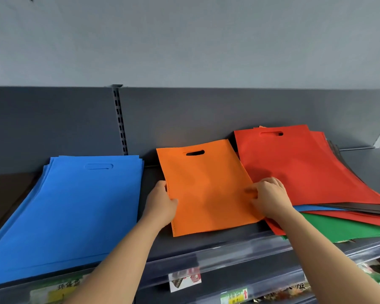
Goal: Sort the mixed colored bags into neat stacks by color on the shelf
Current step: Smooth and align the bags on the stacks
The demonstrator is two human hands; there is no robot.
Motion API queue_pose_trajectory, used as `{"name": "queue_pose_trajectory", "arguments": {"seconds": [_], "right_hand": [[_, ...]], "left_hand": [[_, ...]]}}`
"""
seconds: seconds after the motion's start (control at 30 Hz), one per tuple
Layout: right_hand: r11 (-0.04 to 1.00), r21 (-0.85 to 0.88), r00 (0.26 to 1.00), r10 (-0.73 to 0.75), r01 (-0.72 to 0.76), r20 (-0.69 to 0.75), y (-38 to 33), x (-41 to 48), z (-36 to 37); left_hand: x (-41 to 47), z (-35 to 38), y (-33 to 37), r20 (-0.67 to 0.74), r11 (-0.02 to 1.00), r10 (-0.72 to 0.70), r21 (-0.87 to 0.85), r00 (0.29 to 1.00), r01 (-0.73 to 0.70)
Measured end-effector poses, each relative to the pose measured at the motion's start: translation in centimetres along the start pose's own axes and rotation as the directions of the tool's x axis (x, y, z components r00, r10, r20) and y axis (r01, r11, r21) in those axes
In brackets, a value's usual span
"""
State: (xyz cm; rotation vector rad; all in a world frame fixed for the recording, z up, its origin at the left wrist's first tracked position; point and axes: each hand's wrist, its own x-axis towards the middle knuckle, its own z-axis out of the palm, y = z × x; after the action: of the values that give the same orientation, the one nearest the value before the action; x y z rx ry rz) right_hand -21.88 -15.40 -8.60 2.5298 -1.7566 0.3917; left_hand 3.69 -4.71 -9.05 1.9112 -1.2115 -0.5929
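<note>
Both left hand (160, 202) and right hand (270, 196) clamped fingers on the flat, felt-like orange bag (206, 185) near the shelf (206, 243) front edge.

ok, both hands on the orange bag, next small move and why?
Probably slide the orange non-woven handle-cutout bag slightly left and square it to the dark shelf. The left hand and right hand grip its sides; it lies tilted between the blue bag stack and the red-topped mixed pile, its right edge over that pile.

Soft even light, wide-angle edge warping
</note>
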Motion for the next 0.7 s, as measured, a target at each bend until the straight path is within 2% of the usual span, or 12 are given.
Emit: {"name": "queue_pose_trajectory", "arguments": {"seconds": [0.1, 0.27, 0.53, 0.7], "right_hand": [[1.0, 0.029, 1.0, 0.004, -0.004, 0.005, -0.4, 0.1, -0.2], [0.997, 0.027, 0.997, -0.074, 0.074, -0.014, -2.9, -1.0, 0.1], [0.994, -0.083, 0.997, -0.074, 0.075, 0.019, -3.9, -3.6, 0.8], [0.996, -0.048, 0.997, -0.081, 0.08, -0.009, -4.4, -4.2, 0.1]], "left_hand": [[0.1, -0.3, 0.1, -0.023, 1.0, -0.008, 0.024, 1.0, 0.008], [-0.9, -2.4, -0.3, -0.103, 0.998, 0.03, 0.066, 0.994, -0.024], [-3.8, -3.0, -0.5, 0.006, 0.937, 0.043, 0.347, 0.999, -0.043], [-3.9, -3.0, -1.2, 0.018, 0.881, 0.093, 0.464, 0.995, -0.091]]}}
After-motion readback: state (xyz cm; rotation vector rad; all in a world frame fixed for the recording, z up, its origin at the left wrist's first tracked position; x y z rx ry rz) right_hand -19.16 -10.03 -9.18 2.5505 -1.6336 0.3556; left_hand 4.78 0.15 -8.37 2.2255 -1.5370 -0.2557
